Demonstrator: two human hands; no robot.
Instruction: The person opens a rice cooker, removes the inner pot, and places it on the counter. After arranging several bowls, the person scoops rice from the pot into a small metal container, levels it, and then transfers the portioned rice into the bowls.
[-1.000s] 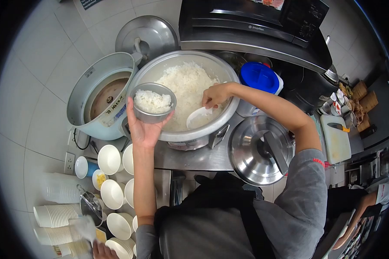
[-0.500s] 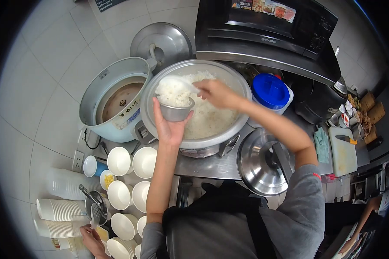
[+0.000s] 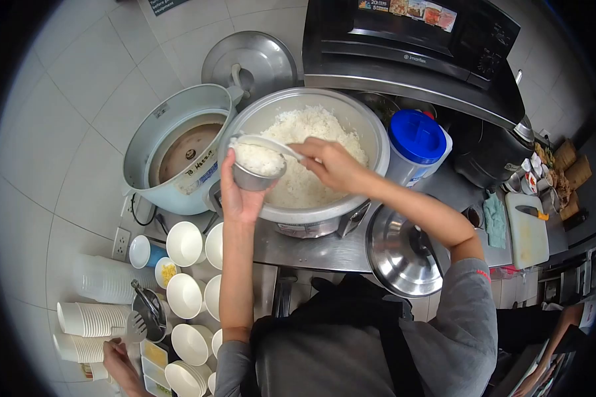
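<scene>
My left hand (image 3: 242, 202) holds a small metal cup (image 3: 259, 181) from below, fingers wrapped around its side. White rice (image 3: 257, 161) fills the cup to about its rim. My right hand (image 3: 332, 165) grips a white rice paddle (image 3: 269, 141), whose blade lies across the top of the cup at the rice. Both hands are over the left side of a large rice cooker pot (image 3: 379, 155), which holds a bed of cooked rice (image 3: 321, 132).
An open pale-blue cooker (image 3: 172, 196) stands left of the pot. Several white paper bowls (image 3: 185, 296) line the lower left, near another person's hand (image 3: 121, 367) and a slotted utensil (image 3: 136, 325). A metal lid (image 3: 400, 248), a blue-topped jug (image 3: 417, 137) and a microwave (image 3: 410, 46) are rightward.
The cup has moved slightly left, and its heaped rice is now flatter under the paddle. Rice in the pot shows more plainly. The other person's hand has shifted left.
</scene>
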